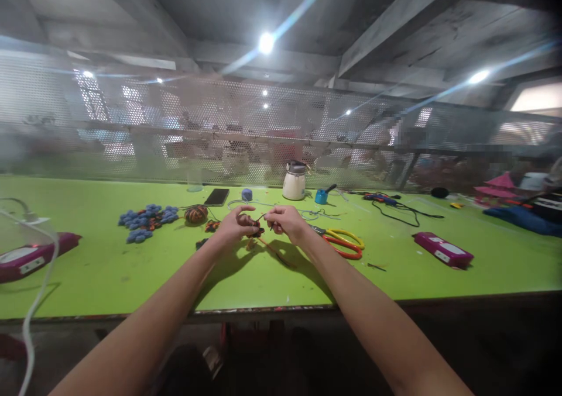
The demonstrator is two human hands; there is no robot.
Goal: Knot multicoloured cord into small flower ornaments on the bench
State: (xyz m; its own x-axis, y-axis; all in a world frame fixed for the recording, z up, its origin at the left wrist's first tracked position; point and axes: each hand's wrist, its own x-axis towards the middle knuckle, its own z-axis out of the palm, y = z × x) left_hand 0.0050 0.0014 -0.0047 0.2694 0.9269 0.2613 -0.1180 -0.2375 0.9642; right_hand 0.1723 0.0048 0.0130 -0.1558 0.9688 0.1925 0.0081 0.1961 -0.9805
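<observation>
Just left of the scissors (328,232), the left hand (237,225) pinched a small dark yarn piece (258,231) while the right hand (287,221) gripped a thin strand (262,216). That one looked unfinished, loose orange tail (273,251) trailing; farther left of the scissors, the blue flowers (138,236) seemed done.

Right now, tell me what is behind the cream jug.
Behind the cream jug, the far edge of the green table and a perforated screen show; blurred shapes beyond the screen are too unclear to name. The jug itself covers whatever lies directly behind it.
</observation>
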